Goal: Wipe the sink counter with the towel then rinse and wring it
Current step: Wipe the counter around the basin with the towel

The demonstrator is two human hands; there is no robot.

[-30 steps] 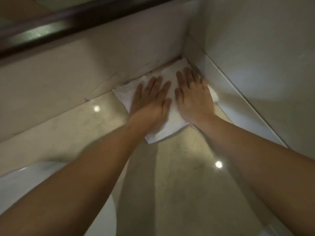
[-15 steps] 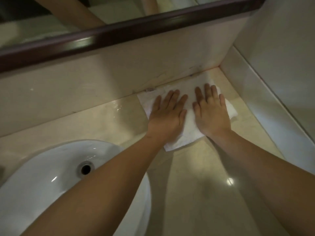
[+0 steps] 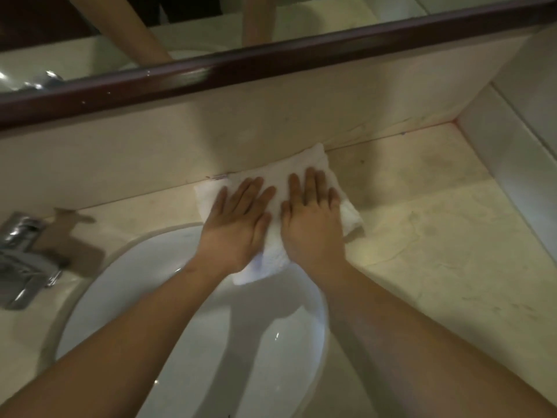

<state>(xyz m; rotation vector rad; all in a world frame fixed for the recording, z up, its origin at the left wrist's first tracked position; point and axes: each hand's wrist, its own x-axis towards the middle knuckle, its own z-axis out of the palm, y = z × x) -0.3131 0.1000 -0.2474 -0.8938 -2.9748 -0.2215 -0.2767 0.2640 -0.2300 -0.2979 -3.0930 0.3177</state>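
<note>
Where the beige marble worktop meets the backsplash under a dark-framed mirror, a white towel lies flat behind the white sink basin, one corner overhanging its rim. The left hand and right hand press it side by side, fingers straight and slightly spread.

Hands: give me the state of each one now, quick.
Left hand: open, fingers straight, pressing flat on the white towel.
Right hand: open, fingers straight, pressing flat on the same towel beside the left.
</note>
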